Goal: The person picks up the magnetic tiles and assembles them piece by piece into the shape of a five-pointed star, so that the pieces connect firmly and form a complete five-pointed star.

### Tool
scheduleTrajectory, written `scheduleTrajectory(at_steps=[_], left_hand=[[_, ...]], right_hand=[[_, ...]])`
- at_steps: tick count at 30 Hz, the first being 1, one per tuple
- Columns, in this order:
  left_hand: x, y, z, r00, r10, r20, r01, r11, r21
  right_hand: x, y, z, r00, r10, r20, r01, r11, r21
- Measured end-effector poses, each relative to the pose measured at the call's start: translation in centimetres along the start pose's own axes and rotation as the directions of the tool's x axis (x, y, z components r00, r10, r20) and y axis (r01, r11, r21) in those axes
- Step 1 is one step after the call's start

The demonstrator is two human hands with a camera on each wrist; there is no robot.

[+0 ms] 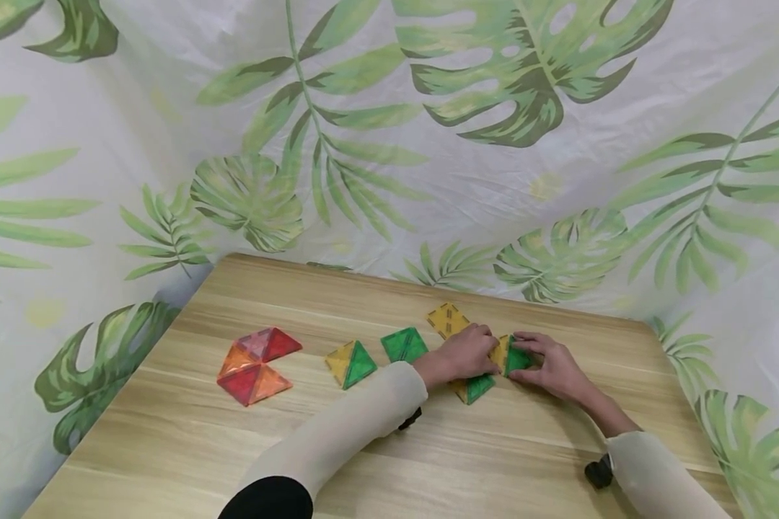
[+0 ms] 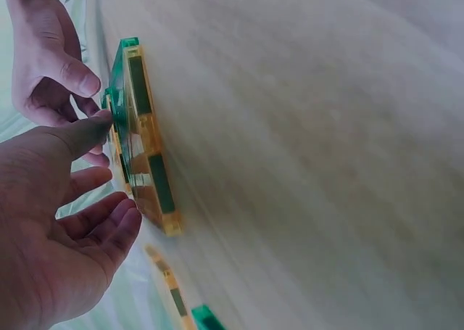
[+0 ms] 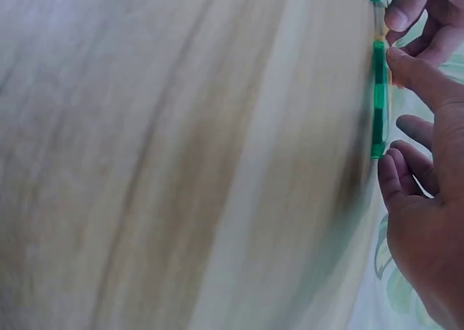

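Note:
In the head view my right hand [image 1: 554, 365] pinches a green triangular magnetic tile [image 1: 518, 359], with the thumb on its near corner and fingers at the far one. A yellow triangular tile [image 1: 500, 355] lies along its left edge, and my left hand [image 1: 469, 352] holds that tile from the left. Under the left hand, a joined yellow and green pair shows its green half [image 1: 479, 388] on the table. Its yellow edge [image 2: 151, 138] stands out in the left wrist view. A yellow tile pair [image 1: 449, 320] lies just beyond the left hand, which partly covers it.
On the wooden table [image 1: 188, 447], a green pair [image 1: 405, 344] and a yellow-green pair [image 1: 350, 362] lie left of my hands. Farther left, several red and orange triangles [image 1: 241, 382] form an incomplete fan. A leaf-patterned cloth [image 1: 363, 180] hangs behind the table.

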State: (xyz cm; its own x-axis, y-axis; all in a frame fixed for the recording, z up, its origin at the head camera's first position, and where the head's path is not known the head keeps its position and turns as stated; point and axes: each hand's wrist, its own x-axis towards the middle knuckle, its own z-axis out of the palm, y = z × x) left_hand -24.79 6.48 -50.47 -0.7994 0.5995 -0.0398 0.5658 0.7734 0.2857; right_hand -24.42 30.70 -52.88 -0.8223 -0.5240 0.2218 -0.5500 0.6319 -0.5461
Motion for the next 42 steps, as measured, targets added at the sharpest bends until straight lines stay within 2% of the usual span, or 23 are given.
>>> scheduleTrajectory(at_steps=[6, 12, 15, 23, 28, 33, 37, 42], left_hand=[[-1.5, -0.4, -1.6, 0.999, 0.027, -0.028, -0.028, 1.0, -0.013], [-3.7, -1.9, -3.4, 0.996, 0.058, -0.064, -0.057, 0.998, 0.015], [-4.9, -2.6, -4.5, 0.995, 0.077, -0.067, -0.073, 0.996, 0.053], [-8.5, -4.7, -7.4, 0.985, 0.118, -0.124, -0.099, 0.984, 0.145], [-11.3, -6.5, -8.5, 0.977, 0.138, -0.161, -0.113, 0.982, 0.151], [-14.8, -8.9, -9.2, 0.965, 0.15, -0.216, -0.121, 0.982, 0.144], [-17.6, -11.0, -9.5, 0.96, 0.136, -0.246, -0.107, 0.986, 0.129], [-21.5, -14.2, -10.0, 0.96, 0.106, -0.259, -0.078, 0.99, 0.114]], right_hand=[[-0.1, -0.7, -0.5, 0.999, -0.036, -0.039, 0.034, 0.999, -0.034], [0.1, -2.6, -0.6, 0.998, -0.041, -0.049, 0.04, 0.999, -0.029], [0.2, -3.8, -0.5, 0.996, -0.068, -0.06, 0.066, 0.997, -0.032], [0.5, -7.0, 0.1, 0.997, -0.077, -0.003, 0.077, 0.997, 0.003], [0.4, -9.4, 0.9, 0.992, -0.089, 0.085, 0.09, 0.996, -0.012], [0.7, -12.3, 2.1, 0.977, -0.118, 0.176, 0.128, 0.991, -0.047], [1.1, -14.7, 2.9, 0.959, -0.178, 0.219, 0.197, 0.978, -0.071], [1.9, -17.7, 4.4, 0.918, -0.292, 0.267, 0.323, 0.943, -0.081]])
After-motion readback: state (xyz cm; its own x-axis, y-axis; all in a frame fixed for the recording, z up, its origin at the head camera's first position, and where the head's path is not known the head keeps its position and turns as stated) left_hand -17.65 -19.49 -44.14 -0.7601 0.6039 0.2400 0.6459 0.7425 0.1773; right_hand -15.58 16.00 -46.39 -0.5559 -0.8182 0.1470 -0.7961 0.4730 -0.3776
